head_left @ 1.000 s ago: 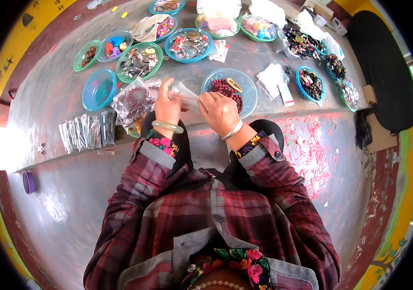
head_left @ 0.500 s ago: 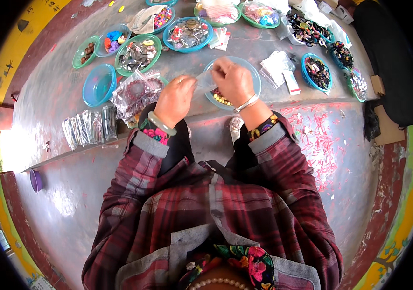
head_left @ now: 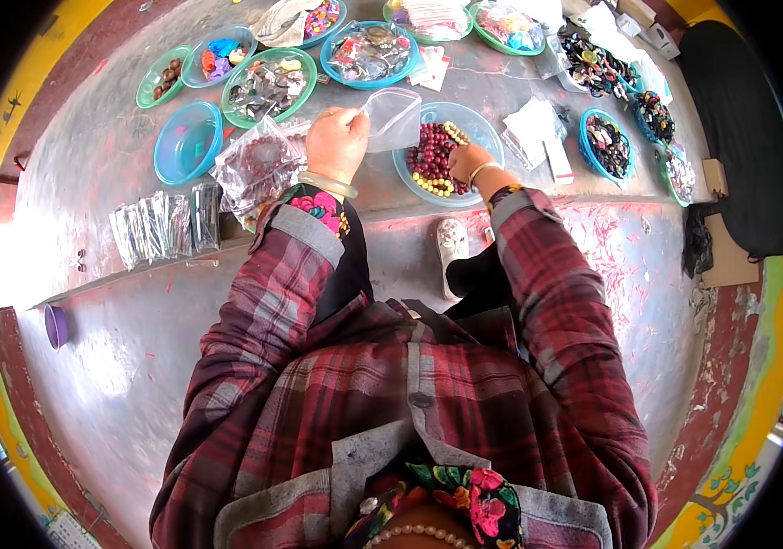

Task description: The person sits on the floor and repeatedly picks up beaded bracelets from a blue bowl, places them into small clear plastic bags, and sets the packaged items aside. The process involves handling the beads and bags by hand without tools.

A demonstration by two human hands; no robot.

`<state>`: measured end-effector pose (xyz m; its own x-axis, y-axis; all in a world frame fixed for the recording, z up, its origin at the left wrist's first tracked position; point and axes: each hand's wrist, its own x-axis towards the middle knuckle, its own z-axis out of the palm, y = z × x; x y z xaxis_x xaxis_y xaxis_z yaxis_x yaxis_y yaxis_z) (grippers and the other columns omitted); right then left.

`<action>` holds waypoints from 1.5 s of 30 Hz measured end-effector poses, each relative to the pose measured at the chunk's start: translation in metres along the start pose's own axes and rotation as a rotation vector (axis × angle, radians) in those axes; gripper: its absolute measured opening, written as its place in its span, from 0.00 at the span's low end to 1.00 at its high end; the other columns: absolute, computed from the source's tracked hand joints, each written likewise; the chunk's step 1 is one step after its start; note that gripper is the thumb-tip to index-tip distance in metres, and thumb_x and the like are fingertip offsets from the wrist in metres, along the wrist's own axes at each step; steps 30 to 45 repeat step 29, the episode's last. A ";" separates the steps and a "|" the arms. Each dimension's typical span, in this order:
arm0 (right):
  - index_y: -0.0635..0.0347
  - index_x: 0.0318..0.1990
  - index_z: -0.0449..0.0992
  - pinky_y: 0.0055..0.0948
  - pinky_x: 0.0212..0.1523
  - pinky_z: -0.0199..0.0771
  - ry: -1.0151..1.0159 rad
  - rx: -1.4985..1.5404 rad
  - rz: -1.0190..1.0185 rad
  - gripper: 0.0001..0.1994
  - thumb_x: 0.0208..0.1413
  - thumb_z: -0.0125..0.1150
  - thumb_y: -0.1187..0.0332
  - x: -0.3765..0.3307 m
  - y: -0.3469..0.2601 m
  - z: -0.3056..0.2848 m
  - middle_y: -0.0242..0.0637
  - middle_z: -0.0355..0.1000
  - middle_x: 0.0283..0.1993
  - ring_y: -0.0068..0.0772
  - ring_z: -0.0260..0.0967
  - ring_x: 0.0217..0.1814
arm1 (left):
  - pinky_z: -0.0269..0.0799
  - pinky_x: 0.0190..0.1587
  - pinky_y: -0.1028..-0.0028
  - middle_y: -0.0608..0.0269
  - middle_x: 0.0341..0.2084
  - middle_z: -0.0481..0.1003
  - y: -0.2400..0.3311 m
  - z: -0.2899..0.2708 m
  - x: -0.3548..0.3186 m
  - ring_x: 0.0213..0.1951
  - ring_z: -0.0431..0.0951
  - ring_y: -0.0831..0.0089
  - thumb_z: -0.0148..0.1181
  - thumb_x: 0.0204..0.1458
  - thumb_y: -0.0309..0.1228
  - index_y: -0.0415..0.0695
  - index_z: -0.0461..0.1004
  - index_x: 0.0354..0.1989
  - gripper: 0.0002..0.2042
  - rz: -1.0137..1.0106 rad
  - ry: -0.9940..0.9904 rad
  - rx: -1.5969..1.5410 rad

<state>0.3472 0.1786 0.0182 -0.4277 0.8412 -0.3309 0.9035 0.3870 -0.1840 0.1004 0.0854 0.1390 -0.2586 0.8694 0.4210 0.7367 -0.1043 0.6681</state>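
My left hand (head_left: 336,144) is closed on the edge of a clear plastic zip bag (head_left: 395,117), which hangs out to the right, partly over a blue basin's near-left rim. In that pale blue basin (head_left: 490,137) lie dark red beads (head_left: 430,154) and yellow beads (head_left: 437,187), seemingly strung. My right hand (head_left: 472,163) reaches into the basin from the right, its fingers curled onto the beads; the fingertips are partly hidden. Left of my left hand, a larger clear bag (head_left: 259,165) holds dark red beaded bracelets.
Behind stand a green basin (head_left: 304,96) and a blue basin (head_left: 410,75) of packed trinkets. A blue basin (head_left: 162,181) stands left, above a row of slim packets (head_left: 149,229). White packets (head_left: 530,135) and a basket of dark items (head_left: 627,165) lie right. A step edge runs before me.
My hands have moved apart. The left keeps the plastic bag, now spread out; the right has let go of it and dropped to the beads in the basin, which show more fully.
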 end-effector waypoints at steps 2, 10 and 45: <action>0.52 0.32 0.78 0.37 0.41 0.71 -0.017 -0.021 0.107 0.10 0.42 0.51 0.67 0.001 -0.001 0.024 0.45 0.74 0.35 0.47 0.71 0.40 | 0.69 0.34 0.62 0.53 0.26 0.74 0.000 0.003 0.001 0.31 0.74 0.55 0.53 0.46 0.36 0.42 0.77 0.26 0.11 0.000 0.011 -0.002; 0.56 0.39 0.76 0.40 0.45 0.70 -0.031 0.000 0.277 0.13 0.47 0.49 0.69 -0.008 -0.033 0.046 0.47 0.72 0.44 0.44 0.70 0.47 | 0.69 0.35 0.62 0.52 0.25 0.74 -0.004 0.009 -0.001 0.31 0.74 0.54 0.53 0.45 0.35 0.42 0.77 0.26 0.10 -0.001 -0.028 -0.006; 0.55 0.37 0.77 0.32 0.33 0.73 0.119 0.881 -0.111 0.12 0.43 0.62 0.65 -0.045 -0.014 -0.150 0.36 0.76 0.35 0.38 0.74 0.30 | 0.70 0.38 0.64 0.52 0.25 0.75 -0.011 0.020 -0.001 0.34 0.75 0.56 0.53 0.45 0.36 0.43 0.77 0.28 0.11 -0.038 -0.223 0.106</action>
